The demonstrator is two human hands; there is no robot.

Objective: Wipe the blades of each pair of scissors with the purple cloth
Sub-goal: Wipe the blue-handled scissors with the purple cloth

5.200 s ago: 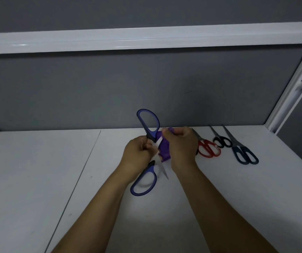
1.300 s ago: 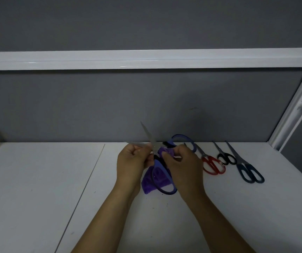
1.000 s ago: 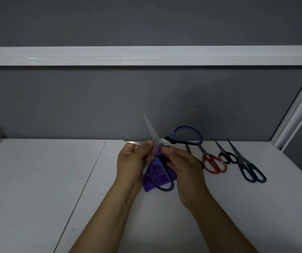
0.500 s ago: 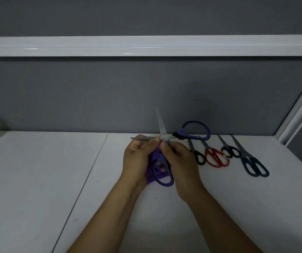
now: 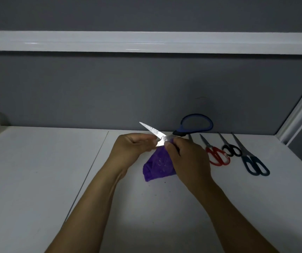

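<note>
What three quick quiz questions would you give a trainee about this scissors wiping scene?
1. True or false: the blue-handled scissors are spread open.
2. Which handle colour has the pair lying farthest right on the table? A red, B black, C dark blue.
3. Which way does the bare blade point?

Key:
1. True.
2. C, the dark blue scissors.
3. Up and to the left, away from the person.

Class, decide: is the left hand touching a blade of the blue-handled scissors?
Touching. The head view shows the left hand pinching one blade of the blue-handled scissors just beside the pivot, with no gap; the other blade sticks up free.
</note>
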